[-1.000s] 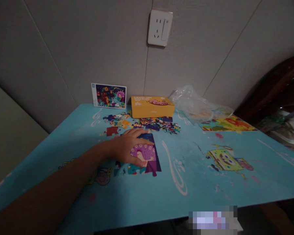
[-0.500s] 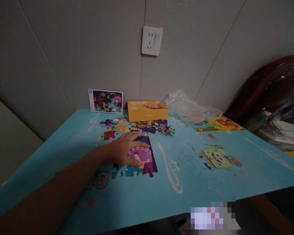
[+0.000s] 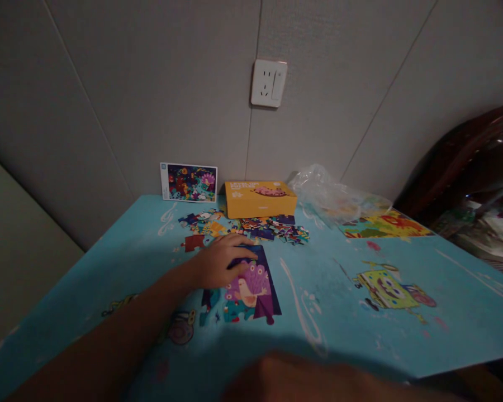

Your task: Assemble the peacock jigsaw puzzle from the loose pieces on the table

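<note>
My left hand [image 3: 225,261] lies with its fingers stretched out over the upper left part of a partly joined jigsaw puzzle [image 3: 251,290]. The puzzle shows a purple peacock on a dark blue ground, and my hand hides part of it. Close to the camera at the bottom edge is my right hand [image 3: 289,379], dark and smeared, its fingers not discernible. A brown puzzle piece [image 3: 194,242] rests just beyond my left wrist. Behind the hand, loose puzzle pieces [image 3: 260,230] form a heap.
A picture card [image 3: 191,183] leans on the wall beside a yellow puzzle box [image 3: 261,201]. To the right, a clear plastic bag [image 3: 327,195] partly covers a yellow-orange picture sheet [image 3: 389,224]. A wall socket [image 3: 269,84] is above. The blue tablecloth [image 3: 335,335] has cartoon prints.
My right hand has come into view at the bottom. The camera view has shifted, so the table sits lower and farther right. My left hand stays on the puzzle, its thumb drawn up.
</note>
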The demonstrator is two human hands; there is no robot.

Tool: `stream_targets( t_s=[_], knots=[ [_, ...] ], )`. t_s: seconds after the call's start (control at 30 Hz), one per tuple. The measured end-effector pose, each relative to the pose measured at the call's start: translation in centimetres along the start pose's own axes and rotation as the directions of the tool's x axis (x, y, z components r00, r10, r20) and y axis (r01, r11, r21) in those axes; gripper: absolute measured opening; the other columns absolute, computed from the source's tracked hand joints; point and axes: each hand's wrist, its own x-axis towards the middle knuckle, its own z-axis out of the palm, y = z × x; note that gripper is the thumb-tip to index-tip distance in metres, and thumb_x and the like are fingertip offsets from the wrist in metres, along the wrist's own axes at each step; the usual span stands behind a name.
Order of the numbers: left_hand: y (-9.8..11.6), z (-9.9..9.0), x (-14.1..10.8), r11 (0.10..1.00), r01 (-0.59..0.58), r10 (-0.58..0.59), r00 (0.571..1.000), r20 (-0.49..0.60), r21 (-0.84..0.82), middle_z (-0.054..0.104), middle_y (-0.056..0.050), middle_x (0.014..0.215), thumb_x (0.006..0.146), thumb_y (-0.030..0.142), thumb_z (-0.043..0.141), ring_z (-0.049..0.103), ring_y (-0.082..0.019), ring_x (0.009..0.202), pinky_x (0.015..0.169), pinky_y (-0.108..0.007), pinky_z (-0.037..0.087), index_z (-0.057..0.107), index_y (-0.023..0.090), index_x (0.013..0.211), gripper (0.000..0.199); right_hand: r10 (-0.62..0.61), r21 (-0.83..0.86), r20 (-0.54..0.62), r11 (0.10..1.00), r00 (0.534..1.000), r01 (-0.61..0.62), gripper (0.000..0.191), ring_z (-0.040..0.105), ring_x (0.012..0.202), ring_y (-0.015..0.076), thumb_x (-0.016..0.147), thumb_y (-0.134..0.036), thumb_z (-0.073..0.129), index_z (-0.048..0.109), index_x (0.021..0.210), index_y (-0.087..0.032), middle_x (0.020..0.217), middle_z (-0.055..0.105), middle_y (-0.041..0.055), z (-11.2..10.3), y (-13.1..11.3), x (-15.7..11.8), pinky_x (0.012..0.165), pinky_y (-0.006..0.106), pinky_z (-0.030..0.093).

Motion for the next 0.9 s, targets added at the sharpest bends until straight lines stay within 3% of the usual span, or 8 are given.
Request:
stream_targets(
  t_s=[0.1, 0.2, 0.37, 0.4, 0.5, 0.6, 0.73, 0.9],
  knots=[
    [0.5, -0.4, 0.2, 0.994, -0.08, 0.07, 0.99, -0.124, -0.074, 0.065, -0.01, 0.111, 0.086, 0.016, 0.052, 0.056, -0.024, 0.108, 0.101, -0.042, 0.043, 0.065, 0.016, 0.109, 0.027, -0.081, 0.08, -0.346, 0.99, 0.935, 0.116, 0.009, 0.06, 0.076, 0.0148, 0.088, -0.023, 0.058, 0.066, 0.089, -0.019, 0.083, 0.067, 0.0028, -3.8, 4.2, 2.2, 0.07, 0.029, 0.047],
    [1.0, -0.7, 0.2, 0.993, -0.096, 0.08, 0.978, -0.195, -0.074, 0.064, -0.01, 0.095, 0.081, 0.017, 0.056, 0.055, -0.024, 0.097, 0.089, -0.039, 0.047, 0.062, 0.014, 0.093, 0.013, 0.029, 0.017, -0.707, 1.0, 0.706, -0.024, 0.022, 0.052, 0.065, 0.0129, 0.092, -0.028, 0.053, 0.059, 0.073, -0.017, 0.07, 0.058, 0.0011, -4.7, 8.5, 4.1, 0.062, 0.026, 0.039],
    [0.8, -0.3, 0.6, 0.999, 0.037, -0.04, 0.97, -0.239, -0.016, 0.055, -0.004, 0.069, 0.094, 0.021, 0.046, 0.052, -0.019, 0.076, 0.067, -0.031, 0.043, 0.052, 0.018, 0.067, 0.028, 0.155, -0.111, -0.645, 0.95, 0.748, -0.292, 0.036, 0.051, 0.06, 0.0122, 0.095, -0.035, 0.049, 0.058, 0.065, -0.018, 0.063, 0.058, 0.0011, -4.6, 11.3, 3.9, 0.059, 0.025, 0.034],
    [0.7, -0.2, 0.7, 0.998, 0.069, -0.065, 0.961, -0.267, 0.006, 0.054, -0.004, 0.068, 0.095, 0.022, 0.046, 0.052, -0.019, 0.075, 0.066, -0.03, 0.042, 0.05, 0.018, 0.065, 0.03, 0.213, -0.136, -0.665, 0.908, 0.716, -0.396, 0.038, 0.053, 0.061, 0.0134, 0.096, -0.035, 0.046, 0.06, 0.066, -0.018, 0.065, 0.061, 0.0029, -5.2, 11.6, 3.4, 0.06, 0.026, 0.034],
    [0.1, 0.0, 0.8, 0.979, 0.17, -0.124, 0.937, -0.328, 0.115, 0.054, -0.003, 0.064, 0.093, 0.026, 0.05, 0.052, -0.02, 0.074, 0.068, -0.031, 0.041, 0.048, 0.019, 0.062, 0.033, 0.403, -0.146, -0.782, 0.622, 0.475, -0.769, 0.024, 0.063, 0.078, 0.0203, 0.093, -0.024, 0.045, 0.068, 0.088, -0.015, 0.086, 0.07, 0.0106, -7.7, 12.7, 1.7, 0.067, 0.029, 0.039],
    [-0.8, -0.2, 0.6, 0.911, 0.331, -0.208, 0.885, -0.416, 0.248, 0.06, -0.005, 0.065, 0.092, 0.027, 0.05, 0.053, -0.021, 0.073, 0.075, -0.035, 0.041, 0.051, 0.019, 0.062, 0.031, 0.594, -0.112, -0.753, 0.307, 0.282, -0.945, 0.034, 0.065, 0.096, 0.0305, 0.088, -0.032, 0.054, 0.066, 0.107, -0.006, 0.101, 0.068, 0.0224, -9.3, 14.4, 0.2, 0.076, 0.033, 0.044],
    [-1.8, -1.0, 0.2, 0.714, 0.599, -0.391, 0.77, -0.504, 0.362, 0.066, -0.007, 0.071, 0.091, 0.029, 0.048, 0.055, -0.024, 0.074, 0.075, -0.036, 0.04, 0.058, 0.019, 0.066, 0.029, 0.725, -0.133, -0.63, 0.251, 0.277, -0.959, 0.051, 0.066, 0.101, 0.034, 0.092, -0.046, 0.046, 0.068, 0.108, -0.003, 0.107, 0.067, 0.0272, -9.1, 16.0, -0.2, 0.077, 0.035, 0.047],
    [-1.6, -1.8, -0.1, 0.508, 0.765, -0.59, 0.644, -0.488, 0.395, 0.071, -0.01, 0.09, 0.091, 0.027, 0.044, 0.059, -0.031, 0.093, 0.072, -0.039, 0.037, 0.069, 0.018, 0.094, 0.027, 0.677, -0.131, -0.666, 0.309, 0.315, -0.942, 0.049, 0.068, 0.092, 0.0325, 0.092, -0.047, 0.045, 0.071, 0.102, -0.007, 0.103, 0.067, 0.0281, -8.2, 16.8, 0.1, 0.072, 0.036, 0.047]
  ],
)
